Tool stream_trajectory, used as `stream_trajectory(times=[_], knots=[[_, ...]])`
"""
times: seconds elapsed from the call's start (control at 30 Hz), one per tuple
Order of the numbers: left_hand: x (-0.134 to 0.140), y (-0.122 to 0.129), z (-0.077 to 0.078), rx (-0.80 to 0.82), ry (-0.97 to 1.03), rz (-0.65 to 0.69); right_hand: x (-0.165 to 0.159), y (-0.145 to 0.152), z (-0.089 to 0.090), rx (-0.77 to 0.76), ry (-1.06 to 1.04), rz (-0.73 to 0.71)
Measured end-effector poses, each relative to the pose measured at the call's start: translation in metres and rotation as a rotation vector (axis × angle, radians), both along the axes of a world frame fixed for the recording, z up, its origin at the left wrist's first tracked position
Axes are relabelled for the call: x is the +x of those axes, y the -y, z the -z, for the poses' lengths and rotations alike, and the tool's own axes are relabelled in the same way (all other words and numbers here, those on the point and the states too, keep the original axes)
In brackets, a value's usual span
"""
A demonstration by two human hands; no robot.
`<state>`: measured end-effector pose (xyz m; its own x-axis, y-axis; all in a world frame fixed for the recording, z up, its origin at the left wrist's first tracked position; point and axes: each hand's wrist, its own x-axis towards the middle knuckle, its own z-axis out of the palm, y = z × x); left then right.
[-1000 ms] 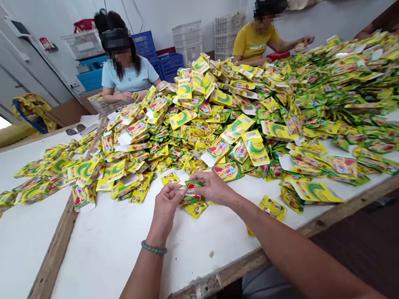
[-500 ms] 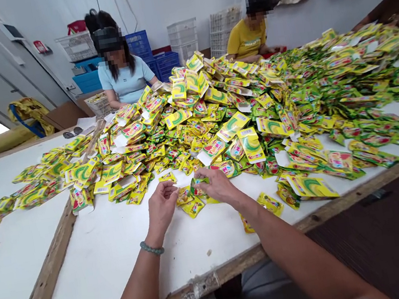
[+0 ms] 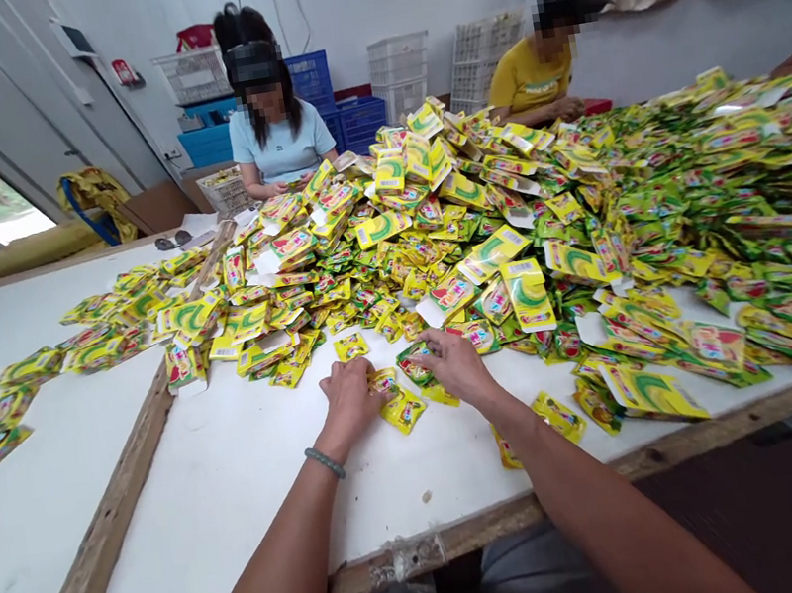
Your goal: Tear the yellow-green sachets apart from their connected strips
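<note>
My left hand (image 3: 352, 396) rests low over the white tabletop, its fingers curled onto the edge of a small yellow sachet (image 3: 383, 380). Another yellow sachet (image 3: 404, 410) lies just below that one, partly overlapped. My right hand (image 3: 458, 363) pinches the right side of a green sachet (image 3: 413, 364) between thumb and fingers, close to the table. Beneath its wrist, more yellow sachets (image 3: 557, 416) lie partly covered by my forearm. A single sachet (image 3: 351, 347) sits flat just beyond my left hand.
A big heap of yellow boxes (image 3: 527, 296) and green sachets (image 3: 659, 205) spreads across the table. A wooden strip (image 3: 123, 495) divides the tabletop at left, with boxes (image 3: 110, 347) beyond it. Two co-workers (image 3: 286, 148) (image 3: 530, 70) sit opposite. Stacked crates (image 3: 401, 65) stand behind.
The camera has turned left, so the scene sits farther right. My left hand has lowered onto the yellow sachet; my right hand stays at the green sachet, now more clearly seen.
</note>
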<state>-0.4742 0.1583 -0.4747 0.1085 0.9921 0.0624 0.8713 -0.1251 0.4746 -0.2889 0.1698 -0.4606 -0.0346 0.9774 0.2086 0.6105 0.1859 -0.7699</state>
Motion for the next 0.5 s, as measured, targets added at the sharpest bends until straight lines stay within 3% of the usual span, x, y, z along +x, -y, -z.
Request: stream_trajectory(times=[0.1, 0.2, 0.27, 0.37, 0.5], knots=[[-0.003, -0.001, 0.0, 0.031, 0.214, -0.08, -0.002, -0.001, 0.001, -0.134, -0.304, -0.119], [-0.002, 0.0, 0.001, -0.027, 0.545, -0.098, -0.005, 0.0, -0.002, -0.175, -0.437, -0.253], [0.001, 0.002, 0.0, -0.122, 0.793, -0.03, -0.008, 0.002, -0.004, -0.145, -0.406, -0.263], [0.011, 0.009, -0.003, -0.256, 1.067, 0.075, -0.01, 0.003, -0.004, -0.066, -0.242, -0.168], [0.021, 0.019, -0.01, -0.341, 1.164, 0.081, -0.01, 0.006, -0.004, 0.058, -0.103, -0.117]])
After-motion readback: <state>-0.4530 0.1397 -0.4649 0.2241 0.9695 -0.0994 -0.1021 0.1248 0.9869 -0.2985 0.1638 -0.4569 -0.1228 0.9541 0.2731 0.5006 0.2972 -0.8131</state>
